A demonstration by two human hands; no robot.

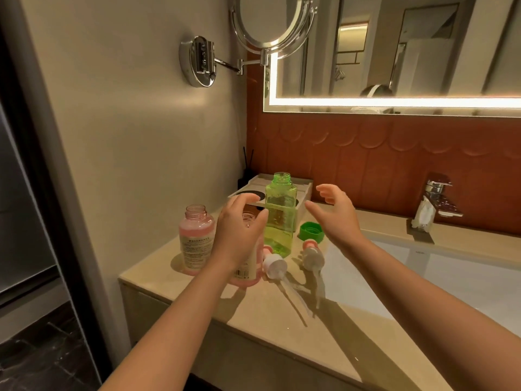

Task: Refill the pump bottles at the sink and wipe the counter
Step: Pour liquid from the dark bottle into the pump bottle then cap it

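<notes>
An uncapped green bottle (280,215) stands upright on the beige counter (253,314), partly filled with green liquid. My left hand (239,230) hovers open just left of it, my right hand (337,215) open just right of it; neither touches it. A pink bottle (196,241) with no pump stands at the left. A second pink bottle (248,270) stands mostly hidden behind my left hand. Two white-and-pink pump heads (275,265) (312,256) with long tubes lie on the counter. The green cap (311,230) lies beside the green bottle.
A white sink basin (439,275) lies at the right with a chrome faucet (438,197) behind it. A white tray box (306,190) and a reed diffuser (248,170) stand at the back wall. A swing-arm mirror (270,21) hangs above.
</notes>
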